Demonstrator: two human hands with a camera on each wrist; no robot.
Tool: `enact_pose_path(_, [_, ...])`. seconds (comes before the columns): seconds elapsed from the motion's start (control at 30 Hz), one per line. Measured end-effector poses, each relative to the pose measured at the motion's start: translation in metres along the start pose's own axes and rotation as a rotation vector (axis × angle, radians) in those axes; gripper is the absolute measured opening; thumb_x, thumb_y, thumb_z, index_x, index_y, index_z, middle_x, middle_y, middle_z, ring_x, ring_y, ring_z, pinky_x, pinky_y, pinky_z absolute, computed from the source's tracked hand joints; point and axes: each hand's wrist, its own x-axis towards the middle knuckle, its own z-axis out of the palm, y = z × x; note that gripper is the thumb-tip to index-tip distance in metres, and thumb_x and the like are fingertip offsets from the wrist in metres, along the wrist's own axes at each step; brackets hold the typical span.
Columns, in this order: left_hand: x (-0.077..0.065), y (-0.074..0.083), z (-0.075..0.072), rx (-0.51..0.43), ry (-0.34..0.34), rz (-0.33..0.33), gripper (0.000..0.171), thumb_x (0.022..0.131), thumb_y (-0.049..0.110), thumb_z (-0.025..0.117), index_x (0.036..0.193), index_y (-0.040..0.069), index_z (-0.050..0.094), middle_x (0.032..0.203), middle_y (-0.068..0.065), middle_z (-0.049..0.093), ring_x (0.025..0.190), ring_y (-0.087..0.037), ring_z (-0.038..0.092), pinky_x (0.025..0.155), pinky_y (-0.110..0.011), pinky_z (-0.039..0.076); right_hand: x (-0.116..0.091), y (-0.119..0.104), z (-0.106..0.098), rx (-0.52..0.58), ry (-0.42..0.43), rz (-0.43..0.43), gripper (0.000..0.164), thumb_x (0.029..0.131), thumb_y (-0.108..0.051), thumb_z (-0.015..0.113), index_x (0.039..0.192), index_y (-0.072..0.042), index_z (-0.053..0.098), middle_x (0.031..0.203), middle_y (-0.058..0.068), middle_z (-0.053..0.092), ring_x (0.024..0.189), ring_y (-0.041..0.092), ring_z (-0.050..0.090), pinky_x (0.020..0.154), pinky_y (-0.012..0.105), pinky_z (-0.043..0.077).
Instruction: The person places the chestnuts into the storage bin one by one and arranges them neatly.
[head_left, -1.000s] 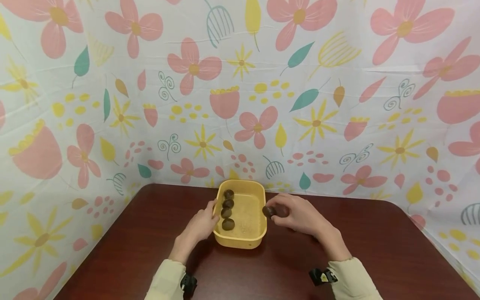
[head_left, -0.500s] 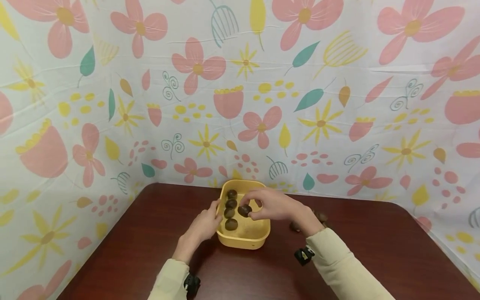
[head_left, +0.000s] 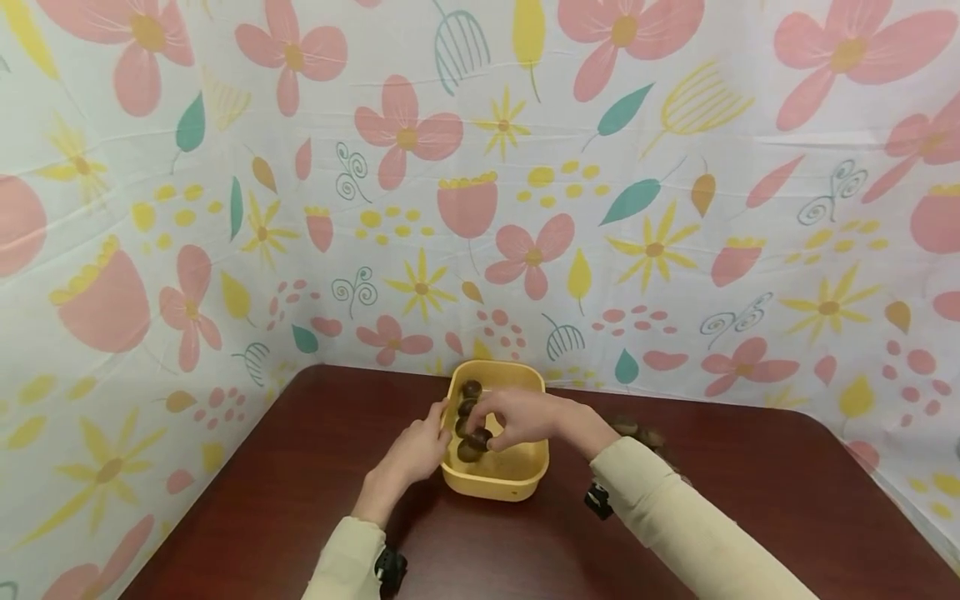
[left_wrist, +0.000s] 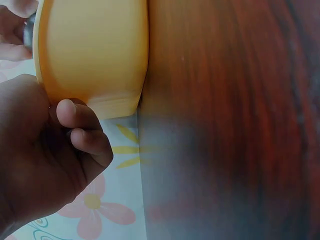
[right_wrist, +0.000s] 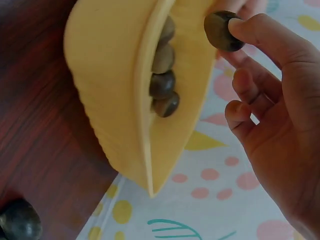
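Since half a second ago, the right hand (head_left: 525, 414) has carried its dark round piece (right_wrist: 217, 34) from over the middle of the yellow container (head_left: 491, 489) toward the left side, near the row of four pieces (right_wrist: 162, 83).

Nearest come two pale sleeves (head_left: 341, 558), each with a black strap (head_left: 390, 571) at the wrist. The left forearm slants up and inward from the bottom edge; the right one reaches in from the lower right, its wrist passing above the container's right side.

The left hand (head_left: 418, 446) keeps its grip on the left rim, and the left wrist view shows two of its fingers bent close against the yellow wall. The right hand hangs over the container with its fingers pointing left and down. Its grip is a pinch: the thumb presses one face of the piece, and the lower fingers curl loosely away from it. The right wrist view shows a gap between this piece and the row.

Those four pieces lie in line along the container's left wall. More loose pieces (head_left: 626, 427) sit on the dark red desk (head_left: 517, 550), partly hidden behind the right forearm. Farthest away hangs a white cloth (head_left: 420, 221) printed with flowers and leaves.
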Motion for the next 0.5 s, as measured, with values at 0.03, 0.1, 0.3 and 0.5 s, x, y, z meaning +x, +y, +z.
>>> enact_pose_path(0.03, [0.0, 0.0, 0.0, -0.008, -0.007, 0.0, 0.054, 0.106, 0.022, 0.036, 0.157, 0.01, 0.022, 0.056, 0.001, 0.046, 0.04, -0.012, 0.036, 0.041, -0.027, 0.032, 0.002, 0.0, 0.001, 0.002, -0.016, 0.003, 0.03, 0.084, -0.015, 0.074, 0.114, -0.018, 0.073, 0.105, -0.006, 0.064, 0.082, 0.013, 0.057, 0.07, 0.02, 0.046])
enact_pose_path(0.1, [0.0, 0.001, 0.0, -0.023, -0.015, -0.001, 0.054, 0.106, 0.022, 0.036, 0.157, 0.009, 0.022, 0.055, 0.0, 0.046, 0.04, -0.012, 0.036, 0.04, -0.026, 0.032, 0.005, 0.001, 0.003, 0.013, -0.045, 0.013, 0.03, 0.084, -0.014, 0.074, 0.114, -0.018, 0.073, 0.106, -0.007, 0.065, 0.082, 0.008, 0.056, 0.071, 0.02, 0.046])
enact_pose_path(0.3, [-0.001, 0.002, -0.002, -0.033, -0.015, -0.011, 0.054, 0.106, 0.022, 0.036, 0.157, 0.009, 0.023, 0.058, -0.001, 0.05, 0.041, -0.012, 0.041, 0.041, -0.027, 0.035, 0.013, 0.004, 0.012, 0.021, -0.107, 0.026, 0.032, 0.082, -0.013, 0.075, 0.114, -0.019, 0.075, 0.107, -0.01, 0.069, 0.078, 0.002, 0.053, 0.07, 0.019, 0.046])
enact_pose_path(0.5, [-0.001, 0.001, -0.001, -0.035, -0.006, 0.006, 0.053, 0.106, 0.021, 0.037, 0.156, 0.009, 0.025, 0.06, -0.001, 0.05, 0.042, -0.012, 0.044, 0.041, -0.027, 0.037, 0.022, 0.005, 0.021, 0.039, -0.14, 0.013, 0.032, 0.081, -0.009, 0.073, 0.111, -0.019, 0.076, 0.109, -0.009, 0.07, 0.099, 0.01, 0.062, 0.085, 0.021, 0.05])
